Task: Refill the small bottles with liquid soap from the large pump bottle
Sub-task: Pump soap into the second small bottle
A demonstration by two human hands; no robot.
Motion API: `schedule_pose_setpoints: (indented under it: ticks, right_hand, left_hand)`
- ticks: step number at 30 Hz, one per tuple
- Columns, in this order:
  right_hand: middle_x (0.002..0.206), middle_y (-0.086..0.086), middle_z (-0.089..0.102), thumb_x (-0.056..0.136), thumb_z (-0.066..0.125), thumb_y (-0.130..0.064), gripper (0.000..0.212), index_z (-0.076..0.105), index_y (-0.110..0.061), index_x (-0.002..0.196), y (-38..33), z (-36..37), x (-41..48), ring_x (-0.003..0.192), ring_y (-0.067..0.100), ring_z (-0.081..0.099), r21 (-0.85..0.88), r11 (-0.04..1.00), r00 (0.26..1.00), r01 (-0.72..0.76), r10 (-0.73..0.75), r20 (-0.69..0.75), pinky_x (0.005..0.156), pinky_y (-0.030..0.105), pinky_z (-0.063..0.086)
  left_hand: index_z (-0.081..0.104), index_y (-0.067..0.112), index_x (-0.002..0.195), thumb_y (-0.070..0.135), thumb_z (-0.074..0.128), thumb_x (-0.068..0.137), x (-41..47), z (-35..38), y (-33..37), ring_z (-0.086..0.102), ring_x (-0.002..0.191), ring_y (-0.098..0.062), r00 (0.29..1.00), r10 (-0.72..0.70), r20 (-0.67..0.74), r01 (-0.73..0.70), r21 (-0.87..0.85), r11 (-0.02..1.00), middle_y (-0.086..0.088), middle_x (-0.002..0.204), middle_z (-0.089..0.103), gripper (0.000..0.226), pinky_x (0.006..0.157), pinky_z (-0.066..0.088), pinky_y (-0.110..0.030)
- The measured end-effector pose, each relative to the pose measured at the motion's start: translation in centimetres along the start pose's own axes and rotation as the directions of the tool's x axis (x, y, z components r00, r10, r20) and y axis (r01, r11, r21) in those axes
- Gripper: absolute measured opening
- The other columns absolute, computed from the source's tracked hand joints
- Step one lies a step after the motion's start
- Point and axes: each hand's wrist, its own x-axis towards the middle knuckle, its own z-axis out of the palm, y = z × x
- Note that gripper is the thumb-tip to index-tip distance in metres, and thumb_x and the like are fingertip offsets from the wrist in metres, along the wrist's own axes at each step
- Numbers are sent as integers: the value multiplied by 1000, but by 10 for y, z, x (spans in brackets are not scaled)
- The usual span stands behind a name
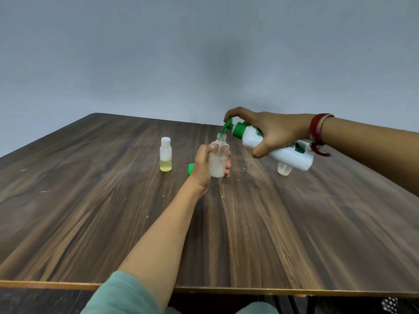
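The wood tabletop [113, 211] will show every drip. The big white pump bottle [278, 150] is tipped nearly flat in the right hand [272, 130], fingers wrapped round its body and one on the green pump head. Its spout [226, 128] sits right at the mouth of the small clear bottle [218, 159]. The left hand [203, 166] grips that one, which looks about half full of white soap. My worry: with a narrow neck and a tilted spout, a hard pump could miss or overflow. The green cap [191, 168] beside the left hand could get knocked too.
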Motion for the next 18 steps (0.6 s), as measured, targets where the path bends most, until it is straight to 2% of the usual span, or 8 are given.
schedule_pose_setpoints:
  ticks: [5, 7, 10, 12, 15, 18]
  right_hand:
    - [94, 3, 64, 61, 66, -27, 91, 21, -55, 136, 0, 1, 0, 68, 14, 65, 16, 1000, 1000, 3, -3, -4, 59, 28, 57]
    - [110, 0, 63, 62, 66, -28, 101, 12, -64, 139, 0, 1, 0, 75, 16, 67, 13, 1000, 1000, 5, -5, 10, 64, 31, 60]
    - [136, -5, 50, 62, 66, -30, 105, 3, -72, 136, -1, 1, 0, 84, 20, 68, -3, 1000, 999, 20, -20, 29, 72, 39, 61]
    - [131, -4, 54, 62, 67, -30, 103, 7, -69, 136, -1, 0, -1, 84, 20, 67, -8, 1000, 999, 22, -22, 28, 72, 39, 61]
    - [100, 0, 63, 63, 67, -28, 96, 17, -61, 136, -3, -3, -3, 76, 20, 67, -19, 1000, 1000, -1, 1, 19, 66, 38, 60]
    - [83, -1, 62, 71, 73, -15, 85, 26, -49, 134, -5, -4, -3, 65, 13, 64, -32, 999, 1000, 15, -15, -16, 58, 31, 57]
  left_hand:
    - [57, 5, 79, 38, 33, 77, 1, -2, -1, 49, 48, -14, 999, 33, -17, -33, -17, 999, -3, 55, 54, 42, 46, 41, -21]
    - [57, 4, 78, 39, 34, 72, 2, -2, 0, 48, 46, -15, 999, 37, -31, -37, -30, 999, -5, 54, 53, 42, 46, 41, -22]
    - [57, 4, 77, 40, 34, 70, 2, -2, 1, 47, 46, -15, 999, 39, -27, -39, -24, 999, -5, 54, 53, 43, 47, 40, -22]
    - [57, 4, 77, 40, 34, 70, 2, -2, 1, 47, 46, -15, 999, 42, -18, -43, -28, 999, -5, 54, 53, 43, 47, 40, -22]
    - [57, 4, 77, 39, 34, 70, 2, -1, 1, 47, 47, -15, 999, 41, -5, -41, -30, 999, -5, 54, 53, 42, 46, 40, -22]
    - [57, 4, 77, 39, 34, 70, 1, 1, 1, 47, 46, -15, 999, 35, 12, -35, -27, 999, -5, 54, 52, 43, 46, 40, -22]
